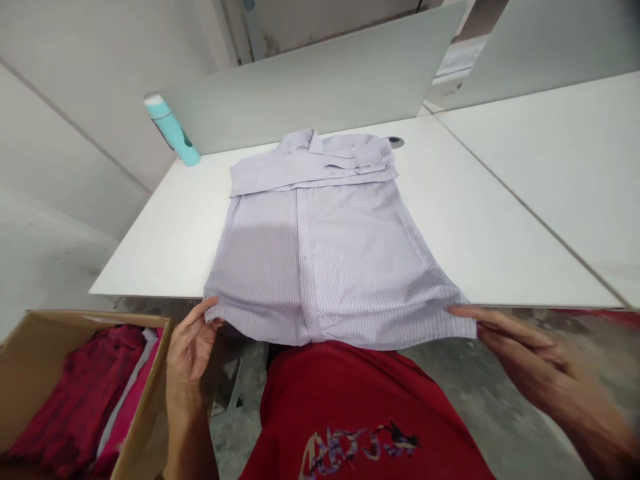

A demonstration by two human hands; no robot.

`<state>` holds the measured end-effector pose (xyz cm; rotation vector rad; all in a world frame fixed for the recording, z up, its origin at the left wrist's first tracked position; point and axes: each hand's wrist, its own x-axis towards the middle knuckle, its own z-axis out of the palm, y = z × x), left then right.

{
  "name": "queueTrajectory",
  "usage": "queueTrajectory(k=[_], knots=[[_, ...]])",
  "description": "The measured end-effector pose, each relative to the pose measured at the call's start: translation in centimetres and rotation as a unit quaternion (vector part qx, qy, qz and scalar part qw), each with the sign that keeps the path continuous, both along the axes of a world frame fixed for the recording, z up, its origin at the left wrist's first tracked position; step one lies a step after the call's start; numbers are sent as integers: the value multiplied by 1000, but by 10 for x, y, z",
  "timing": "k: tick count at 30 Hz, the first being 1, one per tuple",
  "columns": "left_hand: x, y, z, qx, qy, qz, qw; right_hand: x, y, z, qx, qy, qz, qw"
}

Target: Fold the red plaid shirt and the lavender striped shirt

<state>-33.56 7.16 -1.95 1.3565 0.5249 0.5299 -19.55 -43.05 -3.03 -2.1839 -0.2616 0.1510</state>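
A pale lilac striped shirt [350, 247] lies front side up on the white table [160, 247], its collar toward the back panel. The sleeves are laid across its upper part. Its hem hangs past the table's front edge, close to my red top. My left hand [193, 340] pinches the hem's left corner between thumb and fingers. At the opposite corner, my right hand [520, 340] grips the hem, holding it stretched out sideways.
On the floor side at left, a cardboard box [150, 400] holds folded clothes, among them a red checked garment [85, 393]. A turquoise bottle [175, 133] stands at the table's back left corner. A frosted divider panel [310, 87] runs along the back.
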Motion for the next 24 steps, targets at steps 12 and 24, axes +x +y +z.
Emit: queueTrajectory(k=[12, 24], knots=[[23, -11, 11, 334, 45, 86, 938, 10, 19, 35, 49, -145, -51, 987], [44, -5, 44, 520, -15, -32, 854, 80, 30, 66, 40, -235, 155, 959]])
